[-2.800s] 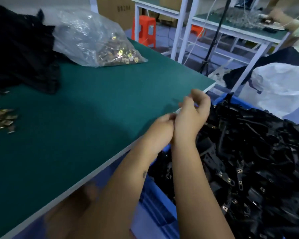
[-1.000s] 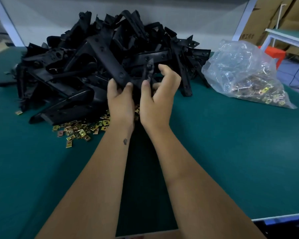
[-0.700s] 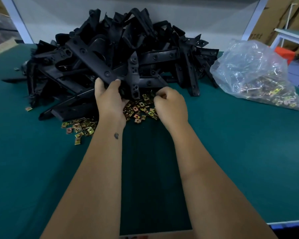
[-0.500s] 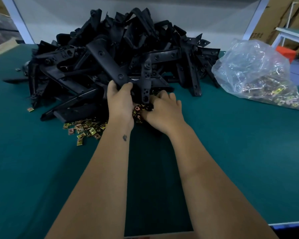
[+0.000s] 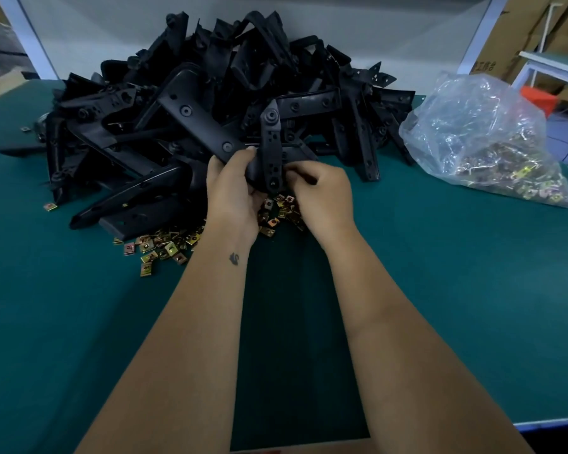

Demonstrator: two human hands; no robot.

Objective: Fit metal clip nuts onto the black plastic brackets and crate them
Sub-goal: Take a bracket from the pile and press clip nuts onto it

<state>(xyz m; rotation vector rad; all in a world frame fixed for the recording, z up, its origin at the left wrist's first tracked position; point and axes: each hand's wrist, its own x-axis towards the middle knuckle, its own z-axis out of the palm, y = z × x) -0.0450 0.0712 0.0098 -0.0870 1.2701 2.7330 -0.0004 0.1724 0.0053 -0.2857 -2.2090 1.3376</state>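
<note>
Raised bracket (image 5: 271, 149) between both hands (image 5: 233, 191), unlike before.

Hmm.

Black bracket (image 5: 271, 149) upright, held above brass clip nuts (image 5: 276, 213); fit unclear.

Left hand (image 5: 235, 191) gripping upright black bracket (image 5: 271, 149), right hand (image 5: 322, 194) pinching its lower end, loose clip nuts (image 5: 164, 247) beneath

A single head-worn camera looks forward and down from the table's (image 5: 79, 322) near edge toward its far edge. It sits close above both forearms, which run up the frame's middle. With the wide lens, the table's right edge and far wall are both in view.
</note>
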